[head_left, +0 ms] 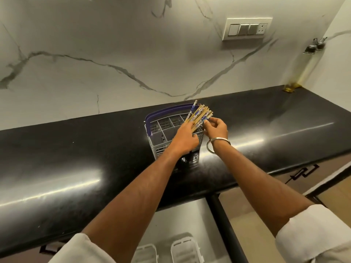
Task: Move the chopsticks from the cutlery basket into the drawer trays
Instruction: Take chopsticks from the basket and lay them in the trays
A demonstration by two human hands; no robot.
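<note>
A grey cutlery basket [161, 147] with a purple handle stands on the black counter [76, 152]. A bundle of bamboo chopsticks [199, 115] with blue-patterned tops sticks up from its right rear compartment, leaning right. My left hand [185, 138] reaches over the basket and grips the bundle low down. My right hand [216, 128], a metal bangle on its wrist, pinches the chopsticks from the right. Below the counter's front edge an open drawer shows two white trays [187, 247].
A marble backsplash rises behind the counter, with a switch plate [247, 28] at upper right. A cabinet handle [303, 172] sits under the counter at right. A black divider [226, 228] runs beside the drawer.
</note>
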